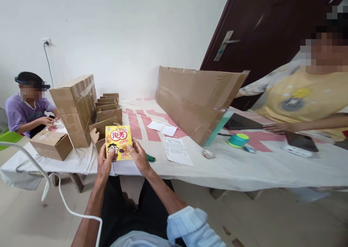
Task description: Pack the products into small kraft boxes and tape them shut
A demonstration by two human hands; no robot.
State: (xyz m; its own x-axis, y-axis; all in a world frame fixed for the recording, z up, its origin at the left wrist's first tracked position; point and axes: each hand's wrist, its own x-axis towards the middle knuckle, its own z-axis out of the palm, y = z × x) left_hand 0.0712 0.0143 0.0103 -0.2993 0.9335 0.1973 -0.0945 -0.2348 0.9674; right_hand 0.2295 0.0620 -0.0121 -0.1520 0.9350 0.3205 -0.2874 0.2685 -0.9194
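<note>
A yellow snack box [119, 142] with red lettering and a cartoon face is held upright over the near edge of the table. My left hand [104, 163] grips its lower left side, fingers closed on it. My right hand [139, 155] grips its lower right side the same way. Just behind the box stands an open small cardboard carton [98, 135]. A green object [150, 158] lies on the cloth beside my right hand.
Stacked cardboard boxes [76, 107] and flat cartons stand at the left. A large cardboard sheet [195, 100] leans at centre. Paper sheets [177, 151], a green tape roll [238, 139] and a phone [300, 141] lie on the white-covered table [244, 167]. One person sits at far left, another at right.
</note>
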